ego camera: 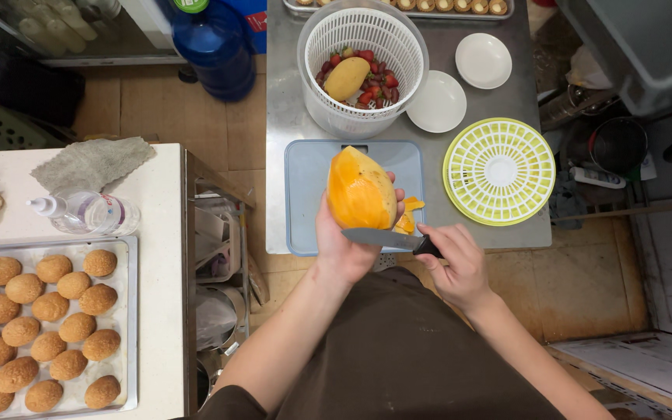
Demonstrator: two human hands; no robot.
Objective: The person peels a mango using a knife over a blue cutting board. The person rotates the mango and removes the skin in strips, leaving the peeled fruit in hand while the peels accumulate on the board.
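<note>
My left hand [344, 249] grips a large peeled orange mango [361, 190] and holds it upright above a grey-blue cutting board [309, 179]. A knife [383, 238] with a black handle is in my right hand [454, 264], and its blade lies flat against the mango's lower end, just above my left hand's fingers. Orange peel scraps [407, 218] lie on the board right of the mango.
A white basket [363, 66] holds a whole mango and strawberries. Two white plates [439, 103] and a yellow perforated lid [499, 171] sit on the steel table. A tray of round buns [40, 327], a spray bottle [87, 211] and a blue jug [213, 47] are at left.
</note>
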